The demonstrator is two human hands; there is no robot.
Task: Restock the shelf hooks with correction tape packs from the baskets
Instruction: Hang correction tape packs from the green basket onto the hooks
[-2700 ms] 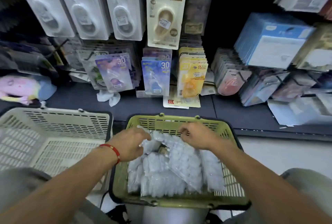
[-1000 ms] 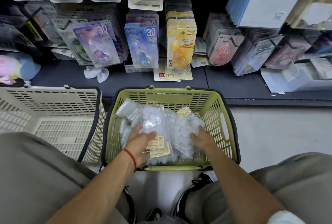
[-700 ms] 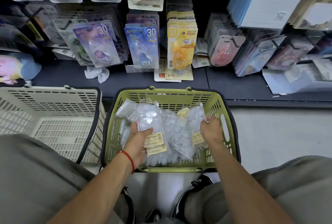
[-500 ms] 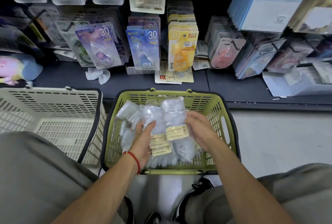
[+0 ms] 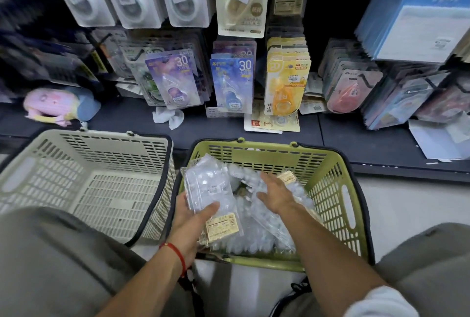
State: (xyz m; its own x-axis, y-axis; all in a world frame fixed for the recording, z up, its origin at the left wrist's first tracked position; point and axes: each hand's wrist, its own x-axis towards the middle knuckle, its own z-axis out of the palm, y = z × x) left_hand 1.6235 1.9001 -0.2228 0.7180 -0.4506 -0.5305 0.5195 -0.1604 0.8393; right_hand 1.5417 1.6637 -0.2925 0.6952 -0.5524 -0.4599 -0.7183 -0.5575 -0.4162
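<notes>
A green basket [image 5: 338, 179] in front of me holds several clear correction tape packs [image 5: 256, 235] with tan labels. My left hand [image 5: 192, 217] grips a stack of clear packs [image 5: 211, 189] over the basket's left side, thumb across their front. My right hand [image 5: 276, 195] reaches into the basket with fingers spread and relaxed, palm down on the loose packs. Above, shelf hooks carry hanging correction tape packs: purple [image 5: 174, 80], blue [image 5: 232, 85] and yellow [image 5: 286, 85].
A beige basket [image 5: 84, 164] stands to the left of the green one. On the dark shelf ledge lie a pink plush toy [image 5: 54, 106], a crumpled white tissue [image 5: 169, 117] and a flat pack [image 5: 270, 123]. Blue boxes [image 5: 417, 24] stack at the upper right.
My right hand let go of the pack it had brought to the left-hand stack and went back down onto the loose packs. The left hand keeps the stack, now thicker.
</notes>
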